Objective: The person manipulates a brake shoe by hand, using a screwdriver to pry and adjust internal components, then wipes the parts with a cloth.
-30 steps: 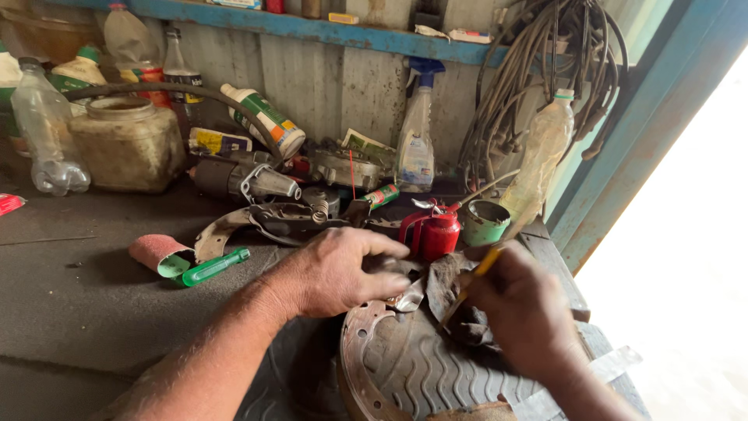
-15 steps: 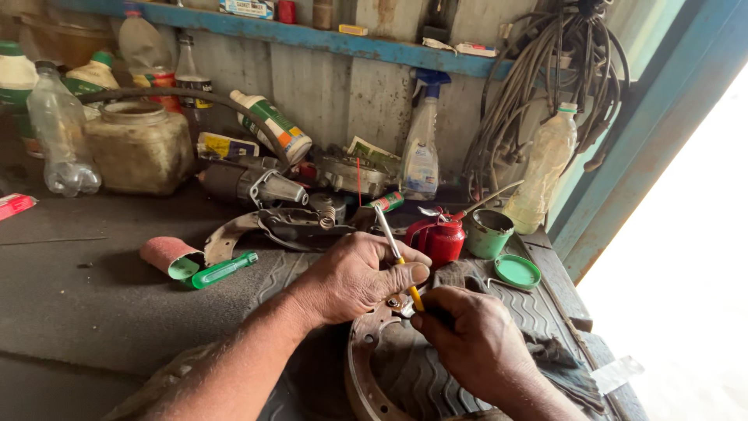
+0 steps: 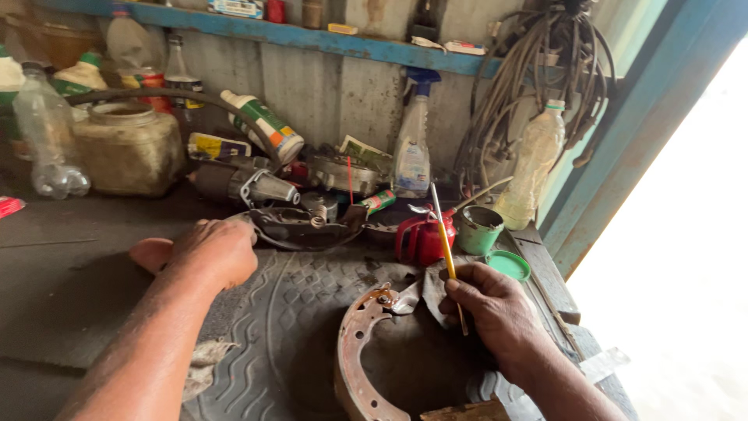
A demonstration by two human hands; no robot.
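Note:
My right hand (image 3: pixel 499 312) is shut on a thin yellow-handled brush (image 3: pixel 444 234), held nearly upright with its tip near a red oil can (image 3: pixel 421 238). Just left of that hand lies a rusty curved brake shoe (image 3: pixel 352 351) on a ribbed rubber mat (image 3: pixel 288 312), with a grey rag (image 3: pixel 425 292) by the shoe's upper end. My left hand (image 3: pixel 210 253) rests knuckles-up at the mat's left edge with its fingers curled down. It lies close to a dark curved metal part (image 3: pixel 300 226). Whatever is under its palm is hidden.
A green tin cup (image 3: pixel 477 230) and a green lid (image 3: pixel 508 265) stand right of the oil can. Along the back wall are a spray bottle (image 3: pixel 411 156), a plastic bottle (image 3: pixel 534 168), a cloudy jar (image 3: pixel 128 148) and hanging cables (image 3: pixel 538 78). The bench edge is at the right.
My left hand has left the brake shoe and moved left to the mat's edge. My right hand has lifted the brush more upright. The brake shoe now lies uncovered.

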